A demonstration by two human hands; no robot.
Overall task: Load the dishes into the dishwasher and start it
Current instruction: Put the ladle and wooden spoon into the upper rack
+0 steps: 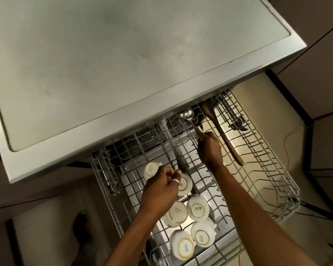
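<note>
The grey wire upper rack of the dishwasher is pulled out below the steel top. Several white cups stand upside down in its left half. My left hand is closed over the cups, its fingers pinched near one cup; what it grips is hidden. My right hand holds the handle of a steel ladle whose bowl lies at the rack's back. A wooden spatula lies along the rack just right of that hand.
The rack's right half holds only bare tines. An orange cable runs over the floor at the right. A dark cabinet edge stands beside the machine.
</note>
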